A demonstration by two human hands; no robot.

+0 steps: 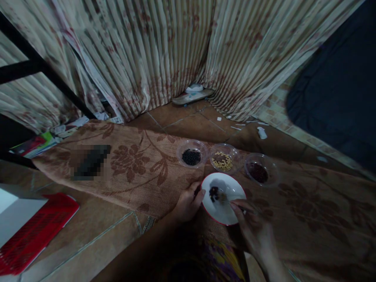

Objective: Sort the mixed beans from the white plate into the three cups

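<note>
My left hand [188,202] grips the left edge of a white bowl [211,213] with a red rim, thumb over the rim. Inside the bowl lies a small heap of black beans [214,193] with a few pale ones. My right hand [255,225], somewhat blurred, is closed on a thin utensil that looks like a spoon [244,212], its end smeared by motion inside the bowl. Just beyond the bowl stand three clear plastic tubs: one with black beans [190,157], one with yellow beans [222,161], one with dark red beans [257,172].
A brown flowered cloth [141,184] covers the long, low surface. A pixelated dark object [91,162] lies at its left. On the floor are a red basket [38,231] and a skateboard [192,96] by the striped curtain [164,51]. Dark padded fabric [337,86] fills the right.
</note>
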